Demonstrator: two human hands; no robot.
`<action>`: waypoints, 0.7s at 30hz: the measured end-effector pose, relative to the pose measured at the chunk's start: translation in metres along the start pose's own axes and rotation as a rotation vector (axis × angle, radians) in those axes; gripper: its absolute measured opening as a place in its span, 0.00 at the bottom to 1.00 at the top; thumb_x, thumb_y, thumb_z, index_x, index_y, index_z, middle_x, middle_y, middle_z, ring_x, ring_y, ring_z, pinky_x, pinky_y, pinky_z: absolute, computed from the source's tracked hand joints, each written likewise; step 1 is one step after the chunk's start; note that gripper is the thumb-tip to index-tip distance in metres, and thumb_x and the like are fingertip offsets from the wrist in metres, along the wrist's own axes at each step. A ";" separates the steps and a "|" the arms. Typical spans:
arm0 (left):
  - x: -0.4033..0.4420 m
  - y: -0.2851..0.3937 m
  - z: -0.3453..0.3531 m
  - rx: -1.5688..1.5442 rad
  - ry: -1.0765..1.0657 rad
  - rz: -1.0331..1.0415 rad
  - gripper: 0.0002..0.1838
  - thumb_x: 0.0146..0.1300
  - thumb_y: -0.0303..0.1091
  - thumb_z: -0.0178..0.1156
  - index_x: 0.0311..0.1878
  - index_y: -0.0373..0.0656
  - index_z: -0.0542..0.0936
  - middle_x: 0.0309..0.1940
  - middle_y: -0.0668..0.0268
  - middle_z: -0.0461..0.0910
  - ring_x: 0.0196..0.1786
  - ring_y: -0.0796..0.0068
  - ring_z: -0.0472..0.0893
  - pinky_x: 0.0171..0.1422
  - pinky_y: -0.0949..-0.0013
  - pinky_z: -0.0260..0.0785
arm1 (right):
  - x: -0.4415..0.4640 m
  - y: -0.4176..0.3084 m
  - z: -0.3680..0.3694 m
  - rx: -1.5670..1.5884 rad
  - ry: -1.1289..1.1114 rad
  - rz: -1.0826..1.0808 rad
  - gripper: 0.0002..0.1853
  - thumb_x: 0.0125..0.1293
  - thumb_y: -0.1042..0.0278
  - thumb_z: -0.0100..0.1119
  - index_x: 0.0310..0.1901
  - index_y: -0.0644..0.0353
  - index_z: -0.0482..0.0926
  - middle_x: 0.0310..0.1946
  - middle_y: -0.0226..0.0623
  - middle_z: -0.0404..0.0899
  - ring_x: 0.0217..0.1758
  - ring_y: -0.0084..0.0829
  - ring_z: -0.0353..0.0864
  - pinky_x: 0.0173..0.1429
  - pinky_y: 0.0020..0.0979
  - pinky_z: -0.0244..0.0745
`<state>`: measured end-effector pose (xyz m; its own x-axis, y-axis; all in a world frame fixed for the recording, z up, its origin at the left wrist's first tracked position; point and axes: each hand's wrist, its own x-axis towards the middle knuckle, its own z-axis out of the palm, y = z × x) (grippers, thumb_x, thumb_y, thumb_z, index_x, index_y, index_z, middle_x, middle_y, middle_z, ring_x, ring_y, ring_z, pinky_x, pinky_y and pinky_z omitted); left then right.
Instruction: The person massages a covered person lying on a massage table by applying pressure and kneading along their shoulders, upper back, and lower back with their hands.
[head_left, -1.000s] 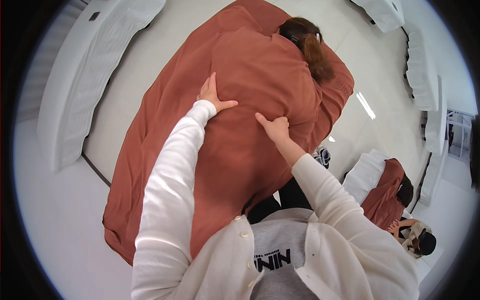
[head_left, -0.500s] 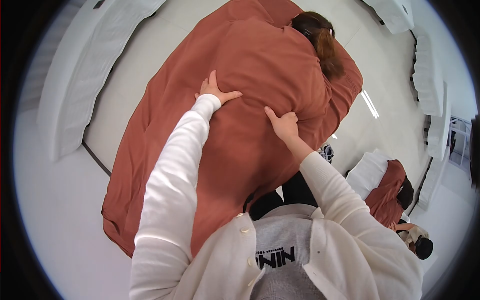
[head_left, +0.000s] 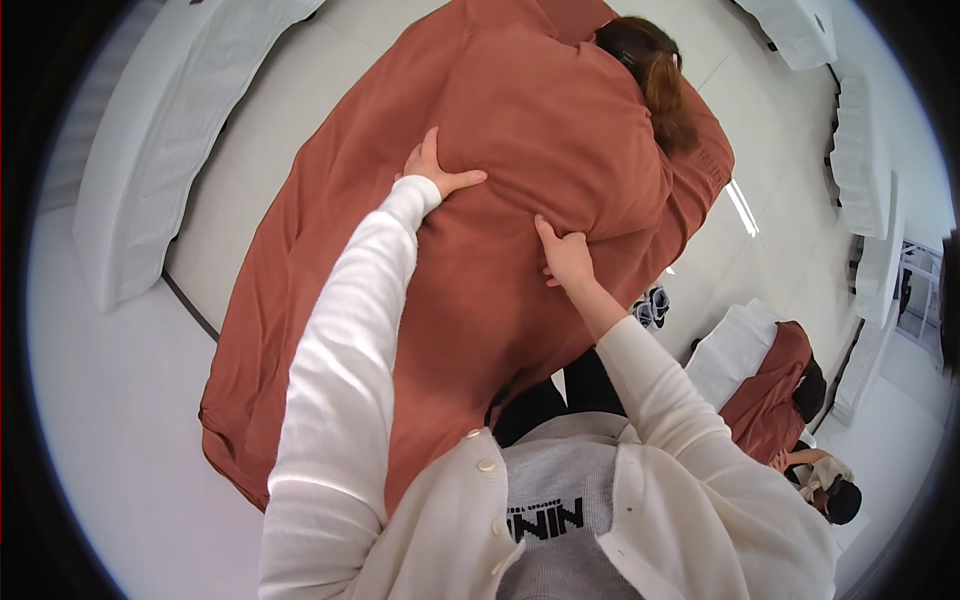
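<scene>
Left hand [head_left: 442, 172] spread wide, thumb splayed, laid against the smooth rust-red fabric cover [head_left: 480, 270]; some fingers turned from view, no grip on anything that I can see. Right hand [head_left: 568, 258] on the same cover, nearer me, thumb out straight, fingers bent; cannot tell whether they pinch the cloth. Cover lies right before me, draped over a person [head_left: 634, 42] whose brown tied-back hair [head_left: 664, 85] shows at upper right, well apart from both hands. Creases run across the cloth near my thumbs.

Main risk, as I judge it: slippage. Loose cloth could slide or bunch if I push sideways more than down. Second: uneven pressure, since my left arm, in its cream sleeve [head_left: 345, 340], reaches farther than the right. Third: a sore spot, if leaning in puts too much weight through one thumb.
</scene>
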<state>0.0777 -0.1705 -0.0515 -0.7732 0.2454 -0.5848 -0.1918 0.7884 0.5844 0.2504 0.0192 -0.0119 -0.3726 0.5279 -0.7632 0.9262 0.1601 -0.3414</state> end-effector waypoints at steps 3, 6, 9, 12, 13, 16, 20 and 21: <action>0.005 -0.006 -0.004 -0.038 -0.022 0.087 0.72 0.34 0.66 0.78 0.79 0.51 0.46 0.76 0.54 0.54 0.79 0.54 0.52 0.80 0.52 0.48 | 0.006 0.009 -0.009 0.170 -0.167 -0.079 0.55 0.55 0.32 0.66 0.59 0.87 0.61 0.51 0.64 0.74 0.40 0.49 0.85 0.32 0.38 0.84; 0.005 -0.003 -0.010 -0.058 -0.148 0.143 0.73 0.34 0.65 0.78 0.79 0.51 0.45 0.76 0.52 0.53 0.78 0.51 0.51 0.80 0.56 0.49 | 0.004 0.017 -0.003 0.034 -0.099 -0.192 0.56 0.55 0.30 0.64 0.56 0.90 0.63 0.45 0.58 0.80 0.48 0.42 0.84 0.31 0.35 0.82; -0.002 0.010 -0.003 0.126 -0.049 0.083 0.73 0.35 0.65 0.78 0.79 0.49 0.44 0.76 0.53 0.54 0.79 0.53 0.52 0.80 0.57 0.50 | 0.018 0.024 0.007 -0.073 0.013 -0.180 0.58 0.54 0.30 0.65 0.57 0.92 0.61 0.47 0.61 0.78 0.55 0.44 0.81 0.33 0.35 0.82; -0.022 0.019 -0.003 0.142 0.028 -0.023 0.73 0.35 0.64 0.78 0.79 0.47 0.44 0.76 0.53 0.54 0.79 0.55 0.52 0.81 0.59 0.50 | 0.026 0.026 0.010 -0.003 0.019 -0.174 0.59 0.53 0.28 0.65 0.55 0.92 0.62 0.42 0.60 0.80 0.45 0.43 0.85 0.34 0.32 0.82; -0.014 0.010 -0.002 0.046 0.005 0.022 0.74 0.35 0.66 0.77 0.79 0.46 0.44 0.76 0.53 0.55 0.79 0.56 0.52 0.81 0.58 0.49 | 0.003 0.008 -0.007 0.092 -0.084 -0.137 0.58 0.52 0.27 0.66 0.52 0.92 0.64 0.35 0.57 0.82 0.31 0.40 0.86 0.33 0.31 0.82; 0.003 -0.013 -0.002 -0.054 -0.035 0.144 0.71 0.38 0.64 0.77 0.79 0.45 0.44 0.75 0.53 0.56 0.77 0.56 0.56 0.80 0.58 0.51 | 0.011 0.017 -0.009 0.050 -0.136 -0.220 0.56 0.51 0.27 0.66 0.49 0.90 0.65 0.28 0.53 0.82 0.21 0.38 0.83 0.32 0.30 0.81; -0.016 0.012 0.001 0.277 0.039 0.081 0.67 0.44 0.59 0.77 0.78 0.42 0.44 0.74 0.51 0.57 0.75 0.56 0.61 0.78 0.60 0.55 | 0.007 0.013 -0.005 -0.131 -0.142 -0.209 0.57 0.50 0.26 0.66 0.48 0.90 0.65 0.28 0.51 0.82 0.22 0.35 0.84 0.31 0.29 0.80; -0.022 0.020 0.001 0.279 0.034 0.090 0.67 0.44 0.59 0.77 0.78 0.42 0.44 0.74 0.51 0.57 0.75 0.56 0.61 0.78 0.60 0.55 | 0.001 0.008 -0.005 -0.143 -0.115 -0.191 0.57 0.50 0.25 0.65 0.48 0.90 0.65 0.27 0.50 0.82 0.22 0.34 0.83 0.31 0.28 0.80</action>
<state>0.0909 -0.1597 -0.0277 -0.8002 0.3062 -0.5157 0.0485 0.8901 0.4532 0.2575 0.0256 -0.0126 -0.5378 0.3799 -0.7526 0.8344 0.3679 -0.4105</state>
